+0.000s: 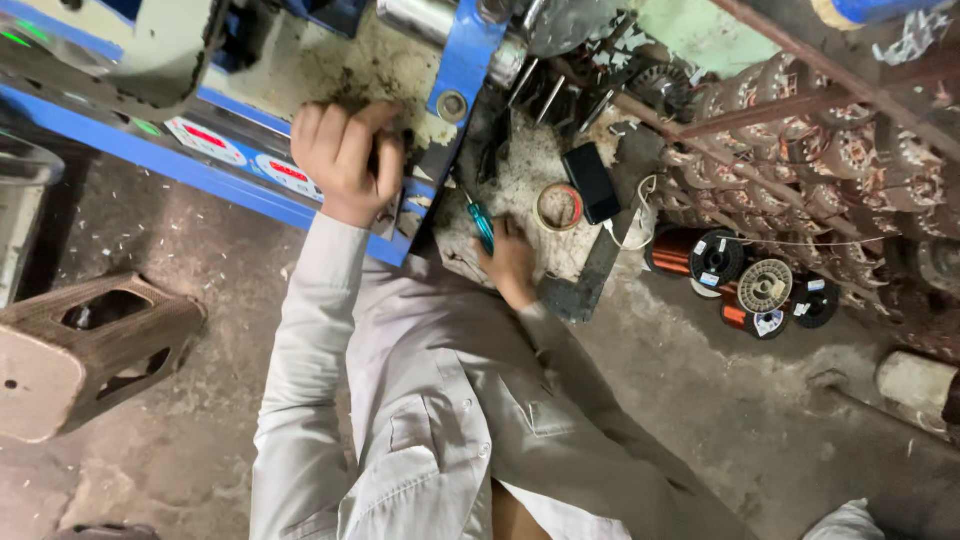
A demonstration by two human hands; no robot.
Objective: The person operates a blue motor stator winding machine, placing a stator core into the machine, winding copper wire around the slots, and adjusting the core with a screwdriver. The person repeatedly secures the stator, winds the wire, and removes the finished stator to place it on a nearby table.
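Observation:
My left hand (345, 158) is curled into a fist against the edge of a blue-framed machine (230, 185), closed around a dark part (392, 150) on its dusty top. My right hand (510, 265) rests lower on the grimy work surface (525, 165) and grips a screwdriver with a teal handle (483, 222), which points away from me. Both arms are in light grey shirt sleeves.
Beside my right hand lie a roll of tape (559, 207), a black phone (592, 182) with a white cable, and a flat dark metal bar (590, 270). Copper wire spools (700, 258) and stacked motor stators (850, 150) fill the right. A brown plastic stool (90, 350) lies at left.

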